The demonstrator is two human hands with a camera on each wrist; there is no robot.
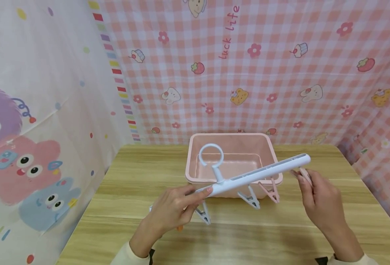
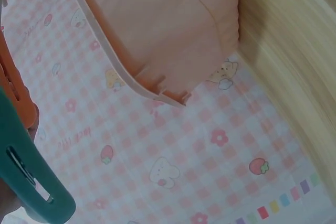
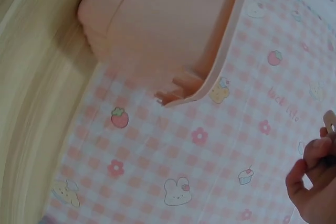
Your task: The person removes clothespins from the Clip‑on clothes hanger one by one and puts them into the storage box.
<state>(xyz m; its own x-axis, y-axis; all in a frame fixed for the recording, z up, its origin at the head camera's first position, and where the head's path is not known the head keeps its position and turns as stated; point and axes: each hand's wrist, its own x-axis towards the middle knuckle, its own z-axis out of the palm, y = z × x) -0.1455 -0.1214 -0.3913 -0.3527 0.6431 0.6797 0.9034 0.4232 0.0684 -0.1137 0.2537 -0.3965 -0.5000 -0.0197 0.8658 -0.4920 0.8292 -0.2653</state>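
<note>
The left hand (image 1: 171, 213) gripped one end of the white clip hanger bar (image 1: 254, 176) above the table's (image 1: 132, 221) middle, before the pink basin (image 1: 234, 154), while the right hand (image 1: 317, 202) pinched a pink clothespin (image 1: 305, 175) under its far end; a one-ended hold risked the bar tipping.

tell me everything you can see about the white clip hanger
The white clip hanger is a straight, plastic-looking bar with a closed ring hook rising near its middle. It is held tilted above the wooden table, right end higher, in front of the pink bin. Clips hang beneath it: two pale ones and a pink clip. The left hand grips its lower left end; the right hand pinches a pink clip by the right end.
</note>
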